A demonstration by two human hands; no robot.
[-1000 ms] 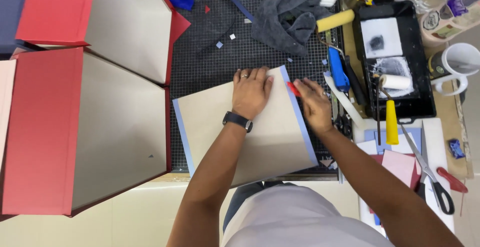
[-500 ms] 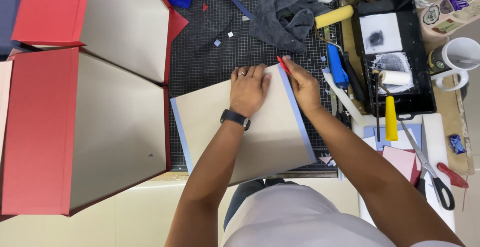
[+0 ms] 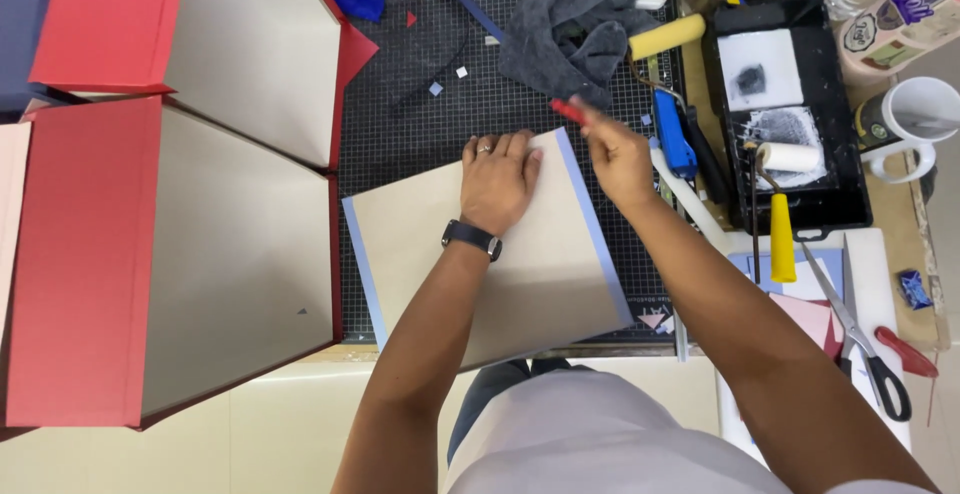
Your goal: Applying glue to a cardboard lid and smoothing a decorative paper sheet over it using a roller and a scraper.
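**Right hand ran up to the board's far corner**

Since the earlier frames the right hand [image 3: 618, 159] had slid along the grey board's [image 3: 500, 254] blue-edged side to its far right corner, grip closed on a small red tool [image 3: 568, 111]. Left hand [image 3: 497, 182] lay flat, open, on the board's far edge, holding nothing. Board sat on the cutting mat [image 3: 410, 124], w/ red box panels [image 3: 90, 254] to its left. Judged stiff, light, slick-faced; best taken by the edges.
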